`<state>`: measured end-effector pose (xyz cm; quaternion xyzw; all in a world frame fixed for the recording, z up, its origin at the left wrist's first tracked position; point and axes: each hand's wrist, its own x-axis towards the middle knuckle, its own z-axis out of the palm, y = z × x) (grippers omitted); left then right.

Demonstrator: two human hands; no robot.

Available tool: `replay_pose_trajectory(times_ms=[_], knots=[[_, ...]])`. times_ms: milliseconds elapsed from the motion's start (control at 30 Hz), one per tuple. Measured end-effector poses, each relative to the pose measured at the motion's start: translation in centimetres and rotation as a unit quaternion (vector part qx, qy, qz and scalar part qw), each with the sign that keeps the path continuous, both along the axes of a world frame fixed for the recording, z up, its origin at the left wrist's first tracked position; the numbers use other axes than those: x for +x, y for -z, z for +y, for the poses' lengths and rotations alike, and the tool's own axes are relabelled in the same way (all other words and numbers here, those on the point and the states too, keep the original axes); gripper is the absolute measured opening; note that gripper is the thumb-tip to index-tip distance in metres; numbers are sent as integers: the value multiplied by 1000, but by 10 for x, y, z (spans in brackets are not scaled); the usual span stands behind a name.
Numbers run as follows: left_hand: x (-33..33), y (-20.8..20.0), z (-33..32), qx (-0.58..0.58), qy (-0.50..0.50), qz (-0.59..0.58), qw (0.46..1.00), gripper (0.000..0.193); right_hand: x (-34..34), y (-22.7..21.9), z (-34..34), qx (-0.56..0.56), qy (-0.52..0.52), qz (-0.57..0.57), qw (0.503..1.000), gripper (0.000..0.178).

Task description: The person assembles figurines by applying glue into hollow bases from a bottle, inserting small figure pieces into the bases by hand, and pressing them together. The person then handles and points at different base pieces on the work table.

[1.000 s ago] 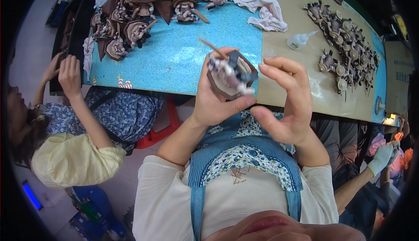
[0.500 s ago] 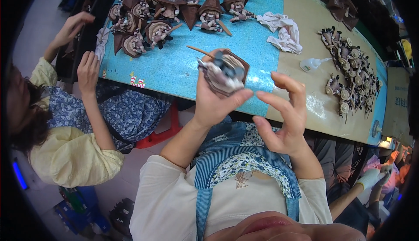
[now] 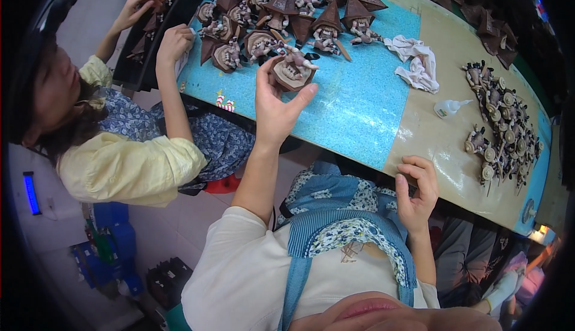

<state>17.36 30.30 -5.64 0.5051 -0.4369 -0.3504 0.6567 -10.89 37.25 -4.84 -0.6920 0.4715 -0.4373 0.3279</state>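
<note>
My left hand (image 3: 277, 108) grips a small painted figurine (image 3: 294, 70) with a brown angular base or hat and pale limbs, holding it over the blue mat (image 3: 344, 106). It is close to a cluster of similar brown-hatted figurines (image 3: 281, 8) at the far left of the table. My right hand (image 3: 418, 193) hangs at the table's front edge, its fingers loosely curved and apart, with nothing in it. To the right lies a pile of small figurine bodies (image 3: 504, 115) with round beige tops.
A white crumpled cloth (image 3: 416, 61) and a small clear squeeze bottle (image 3: 449, 108) lie right of the middle. Brown pointed hats (image 3: 488, 28) line the far right edge. A co-worker in a yellow sleeve (image 3: 132, 166) sits at left beside a black tray (image 3: 157, 37).
My left hand has carried the figurine away from me and leftward, toward the cluster. My right hand has drawn back from it to the table edge.
</note>
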Motion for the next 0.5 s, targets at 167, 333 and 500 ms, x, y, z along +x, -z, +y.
replay_pose_trajectory(times_ms=[167,333,500], knots=[[21,4,4,64,-79,-189,977,62,2,-1,3,-1,9,-6,1000,14],[34,15,4,84,-107,-255,957,63,2,2,1,-38,13,-2,999,15],[5,-16,21,18,-228,-481,846,57,-6,-2,2,-61,7,-29,998,18]])
